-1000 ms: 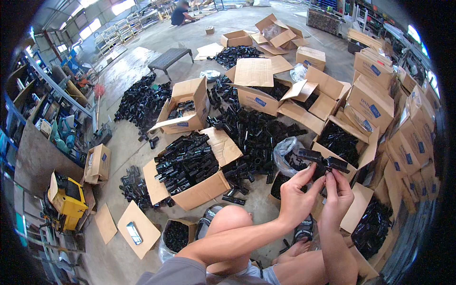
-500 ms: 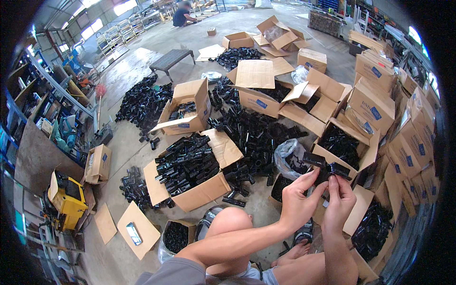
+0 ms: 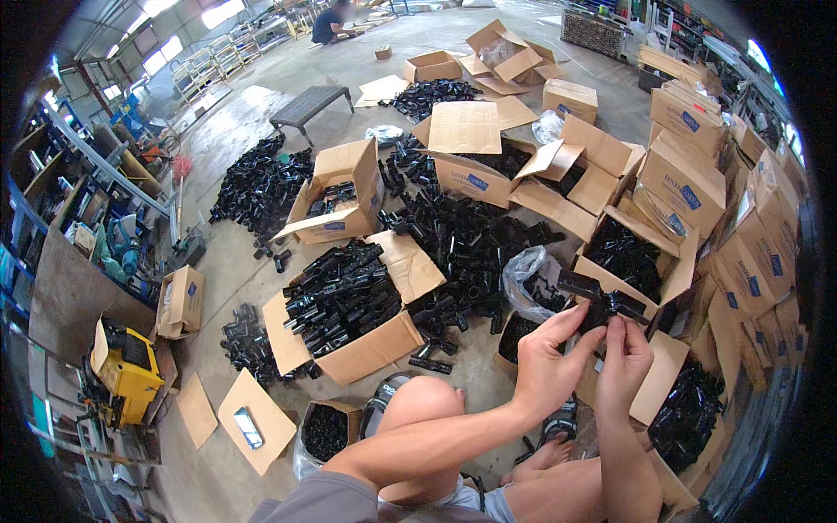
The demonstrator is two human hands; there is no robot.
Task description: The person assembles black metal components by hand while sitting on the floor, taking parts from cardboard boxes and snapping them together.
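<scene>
Both hands meet at the right over a black plastic fitting (image 3: 577, 283) with arms sticking out to either side. My left hand (image 3: 551, 362) pinches it from the left, thumb and forefinger near its middle. From below, my right hand (image 3: 624, 359) grips its right part between thumb and fingertips. Whether a smaller piece sits between the fingers is too small to make out. Just behind the hands lies a clear plastic bag (image 3: 516, 277) with black parts in it. An open carton (image 3: 678, 283) full of black parts stands close to the fitting on its far right side.
An open carton (image 3: 370, 350) heaped with black fittings stands in front of my knees. Loose fittings (image 3: 462, 253) cover the floor beyond. A small box of tiny black pieces (image 3: 324, 431) is by my left foot. Stacked cartons (image 3: 684, 183) rise at right. A person (image 3: 331, 24) crouches far off.
The fitting has turned slightly between my fingers, and its right part now sits a little differently. My hands stay in nearly the same place, both still gripping it.
</scene>
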